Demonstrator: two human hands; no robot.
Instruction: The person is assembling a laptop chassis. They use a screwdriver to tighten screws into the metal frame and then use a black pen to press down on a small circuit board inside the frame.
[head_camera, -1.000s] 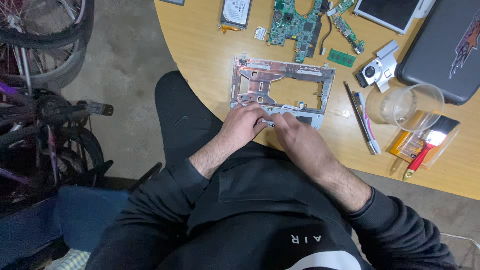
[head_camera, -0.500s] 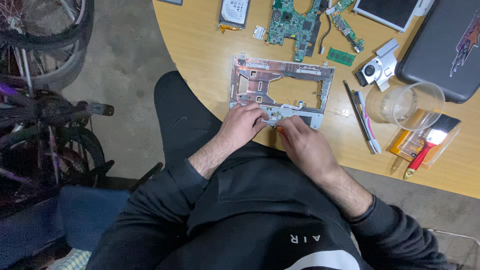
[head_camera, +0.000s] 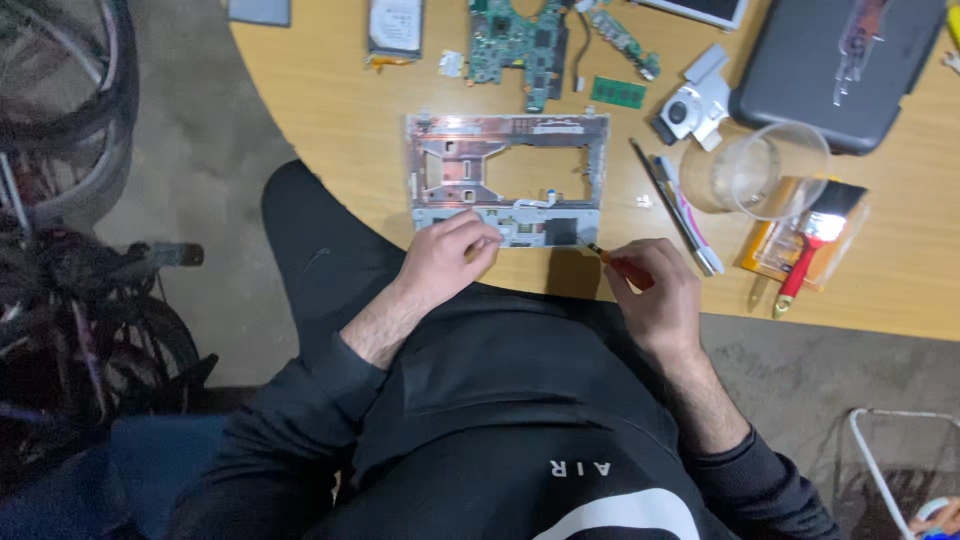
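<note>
A bare metal laptop frame (head_camera: 505, 170) lies flat on the round wooden table (head_camera: 330, 110), near its front edge. My left hand (head_camera: 445, 260) rests on the frame's near left edge, fingers curled against it. My right hand (head_camera: 655, 290) is closed around a small orange-handled screwdriver (head_camera: 610, 258). Its tip points at the frame's near right corner. A green circuit board (head_camera: 520, 40) lies beyond the frame.
A hard drive (head_camera: 395, 25), a memory stick (head_camera: 618, 92), a small fan (head_camera: 690, 105), a grey laptop lid (head_camera: 835, 65), a clear plastic cup (head_camera: 765, 170), pens (head_camera: 680, 205) and a red-handled brush (head_camera: 815, 240) lie on the table. Bicycle wheels (head_camera: 60, 130) stand to the left.
My right hand has pulled back from the frame's near edge to the right and now shows the screwdriver. My left hand stays on the frame.
</note>
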